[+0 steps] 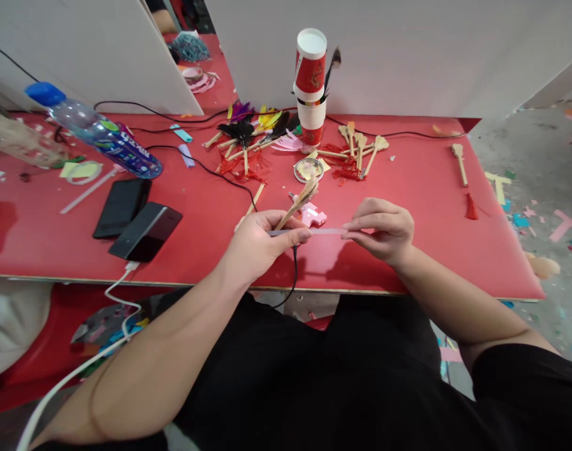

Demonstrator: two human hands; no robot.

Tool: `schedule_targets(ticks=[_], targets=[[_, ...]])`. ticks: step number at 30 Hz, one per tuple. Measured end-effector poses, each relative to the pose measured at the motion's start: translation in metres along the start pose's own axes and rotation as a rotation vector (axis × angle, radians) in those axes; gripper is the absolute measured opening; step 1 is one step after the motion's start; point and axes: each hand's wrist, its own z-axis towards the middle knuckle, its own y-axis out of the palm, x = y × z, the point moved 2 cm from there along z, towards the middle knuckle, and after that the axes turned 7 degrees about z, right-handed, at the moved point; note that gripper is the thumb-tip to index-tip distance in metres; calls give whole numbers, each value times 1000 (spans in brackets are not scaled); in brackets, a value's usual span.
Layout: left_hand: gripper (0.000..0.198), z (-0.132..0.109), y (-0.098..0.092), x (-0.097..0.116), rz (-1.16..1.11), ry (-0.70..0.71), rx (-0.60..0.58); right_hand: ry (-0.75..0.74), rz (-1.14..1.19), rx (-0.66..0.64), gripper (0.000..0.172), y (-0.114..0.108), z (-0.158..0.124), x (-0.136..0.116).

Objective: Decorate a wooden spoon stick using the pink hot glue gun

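My left hand (269,241) is closed around a wooden stick (292,207) with a wider, feathery-looking tan head, which tilts up to the right. One end of a narrow pale strip (327,231) is also pinched under its thumb. The strip stretches level to my right hand (382,228), whose thumb and fingertips grip the other end. Just behind the strip, a pink glue gun (311,213) lies on the table, partly hidden by my left hand. A small round tin (309,169) sits beyond it.
Stacked paper cups (310,69) stand at the back of the red table (431,238). Feathered sticks (243,141) and tasselled wooden sticks (361,147) lie around them. A bottle (107,138), phone (121,207) and power bank (146,232) are at left. Black cables cross the tabletop.
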Motion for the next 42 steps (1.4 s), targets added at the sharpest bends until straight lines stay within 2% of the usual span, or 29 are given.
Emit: schedule_targets(ticks=[8,14,17,23,27,34,37,42], targets=[[40,0,1,-1,-11,9,-20,36,16,2,17,3,2,-2],[40,0,-1,1,-1,18,-16,28,151,-27,16,5,5,-2],[38,2,-4,4,-30,41,-18,108,257,-90,18,5,6,4],[38,5,-4,3,-20,64,-52,253,513,-158,11,6,5,14],[39,2,-3,4,29,68,-41,322,547,-175,14,8,2,16],[24,-4,-2,10,103,80,39,280,495,-158,19,10,1,10],[24,-5,-2,10,117,80,46,278,515,-163,21,11,0,9],[30,-4,0,3,139,60,62,257,537,-152,15,12,-1,10]])
